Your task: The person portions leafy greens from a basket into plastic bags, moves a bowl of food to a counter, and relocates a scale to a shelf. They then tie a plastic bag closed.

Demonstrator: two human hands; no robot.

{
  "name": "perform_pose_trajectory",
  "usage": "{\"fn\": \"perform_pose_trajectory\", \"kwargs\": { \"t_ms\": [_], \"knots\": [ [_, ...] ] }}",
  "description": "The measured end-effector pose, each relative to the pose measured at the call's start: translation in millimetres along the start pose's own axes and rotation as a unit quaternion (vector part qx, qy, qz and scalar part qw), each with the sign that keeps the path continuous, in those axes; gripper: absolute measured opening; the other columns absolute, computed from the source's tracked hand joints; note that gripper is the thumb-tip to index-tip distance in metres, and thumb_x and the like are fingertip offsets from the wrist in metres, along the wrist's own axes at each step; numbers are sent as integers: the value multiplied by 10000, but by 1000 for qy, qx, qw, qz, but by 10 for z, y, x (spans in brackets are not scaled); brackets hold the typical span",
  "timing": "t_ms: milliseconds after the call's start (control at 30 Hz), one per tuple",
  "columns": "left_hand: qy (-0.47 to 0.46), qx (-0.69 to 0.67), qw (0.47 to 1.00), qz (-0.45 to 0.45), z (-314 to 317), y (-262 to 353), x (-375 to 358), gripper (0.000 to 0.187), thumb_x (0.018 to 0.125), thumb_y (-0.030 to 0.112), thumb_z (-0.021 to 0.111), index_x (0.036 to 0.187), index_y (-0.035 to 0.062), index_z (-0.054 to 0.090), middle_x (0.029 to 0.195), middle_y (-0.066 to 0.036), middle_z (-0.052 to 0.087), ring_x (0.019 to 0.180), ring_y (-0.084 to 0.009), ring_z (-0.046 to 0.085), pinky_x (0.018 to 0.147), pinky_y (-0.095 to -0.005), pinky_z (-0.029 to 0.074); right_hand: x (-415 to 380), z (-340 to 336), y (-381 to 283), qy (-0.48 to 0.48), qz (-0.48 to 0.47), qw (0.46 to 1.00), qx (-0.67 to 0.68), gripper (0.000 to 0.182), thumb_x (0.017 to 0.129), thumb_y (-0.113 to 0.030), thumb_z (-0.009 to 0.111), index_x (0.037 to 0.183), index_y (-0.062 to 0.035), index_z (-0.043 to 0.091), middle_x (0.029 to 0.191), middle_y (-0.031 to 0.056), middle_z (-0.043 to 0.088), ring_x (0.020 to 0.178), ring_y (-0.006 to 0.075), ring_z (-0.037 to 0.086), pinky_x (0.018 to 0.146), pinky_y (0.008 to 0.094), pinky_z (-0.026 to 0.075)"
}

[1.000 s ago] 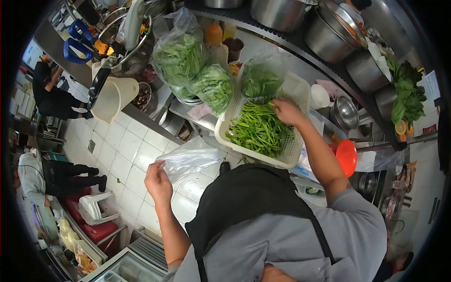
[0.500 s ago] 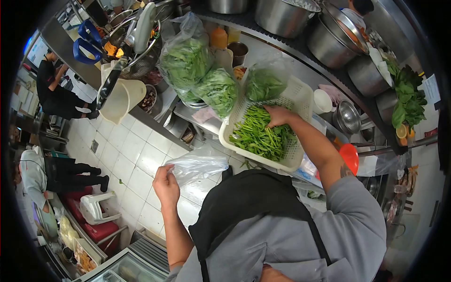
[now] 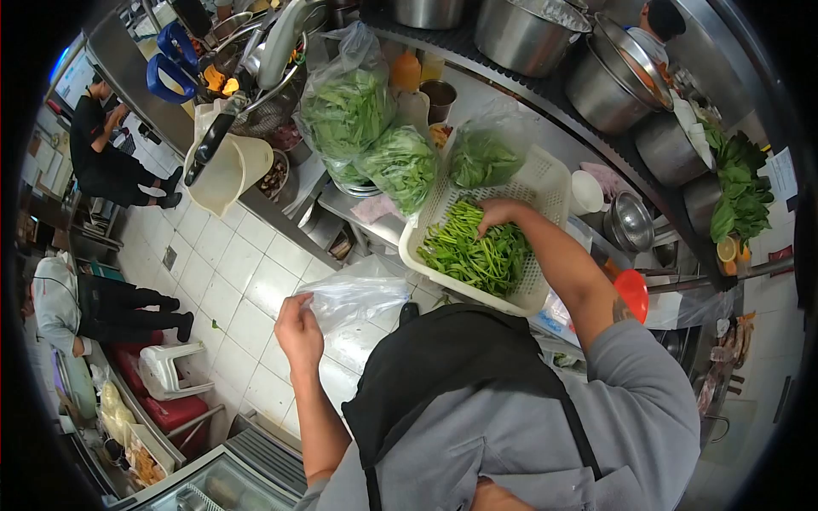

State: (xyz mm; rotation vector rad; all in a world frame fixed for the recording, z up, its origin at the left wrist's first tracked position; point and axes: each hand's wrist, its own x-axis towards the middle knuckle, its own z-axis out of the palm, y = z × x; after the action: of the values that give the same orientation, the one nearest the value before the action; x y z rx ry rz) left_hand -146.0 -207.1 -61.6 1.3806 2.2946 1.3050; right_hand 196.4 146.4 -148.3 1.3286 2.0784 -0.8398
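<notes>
My left hand (image 3: pixel 300 334) is closed on the rim of a clear plastic bag (image 3: pixel 358 296), which hangs limp over the floor. My right hand (image 3: pixel 501 215) reaches into a white perforated basket (image 3: pixel 545 175), its fingers curled into a heap of cut leafy green stems (image 3: pixel 473 255); the fingertips are partly buried. A knotted-looking bag of greens (image 3: pixel 484 157) rests at the basket's far end. Just left of the basket sit two more clear bags of leafy greens, a large bag (image 3: pixel 345 111) and a smaller bag (image 3: pixel 399 166).
Steel pots (image 3: pixel 528 38) line the dark shelf above the counter. A cream pitcher (image 3: pixel 226 175) and blue-handled scissors (image 3: pixel 173 64) are at upper left. A red bowl (image 3: pixel 631 294) is near my right forearm. Two people stand at the left, near a white plastic stool (image 3: pixel 173 372).
My right hand has drawn its fingers in closer on the stems. My left hand still holds the bag, nearly in place. The view has shifted slightly.
</notes>
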Motion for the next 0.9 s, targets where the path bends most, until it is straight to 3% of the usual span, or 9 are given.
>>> {"fn": "perform_pose_trajectory", "kwargs": {
  "t_ms": [233,400,500,600,700,800,900],
  "knots": [
    [-2,-17,1000,2,52,39,93,291,760,-113,480,958,-2,663,846,-134,640,721,-261,618,670,-319,483,-251,-135,-124,-29,-18,999,34,928,561,-406,848,1334,-3,528,1329,210,560,1191,345,555,987,422,442],
    [-12,-25,1000,-4,49,64,132,244,785,-90,516,954,4,666,816,-124,620,715,-255,608,674,-316,481,-544,-241,-6,42,-81,995,36,941,581,-400,842,1355,5,494,1303,228,572,1189,353,554,995,395,434],
    [-6,-91,996,27,37,341,237,128,830,-9,592,936,5,662,798,-126,604,716,-252,603,662,-318,475,-1043,-361,-122,129,-84,988,26,876,606,-384,827,1321,13,514,1247,237,599,1148,368,572,974,388,446],
    [-51,-70,980,177,60,533,388,98,860,103,659,907,17,645,785,-110,593,682,-274,591,644,-336,473,-1465,-427,-152,215,-88,972,30,739,628,-357,810,1205,40,574,1151,250,630,1070,373,603,919,392,472],
    [-211,-23,959,187,115,873,505,167,872,190,670,894,33,619,768,-107,606,691,-333,607,663,-387,488,-1790,-496,-209,238,-74,967,58,698,645,-342,800,1186,40,580,1126,249,634,1062,383,601,913,405,474],
    [-309,-22,930,200,360,1288,611,227,878,248,664,965,47,609,789,-171,615,720,-403,595,674,-439,485,-1967,-484,-202,278,-90,956,37,644,653,-344,809,1110,53,590,1080,249,645,1037,388,606,898,411,473],
    [-415,46,887,197,709,1640,735,387,914,346,600,1108,13,565,875,-195,682,845,-407,649,766,-479,502,-2099,-475,-189,290,-97,948,85,644,661,-335,816,1128,46,592,1070,242,643,1020,378,606,899,400,466]
  ]
}}
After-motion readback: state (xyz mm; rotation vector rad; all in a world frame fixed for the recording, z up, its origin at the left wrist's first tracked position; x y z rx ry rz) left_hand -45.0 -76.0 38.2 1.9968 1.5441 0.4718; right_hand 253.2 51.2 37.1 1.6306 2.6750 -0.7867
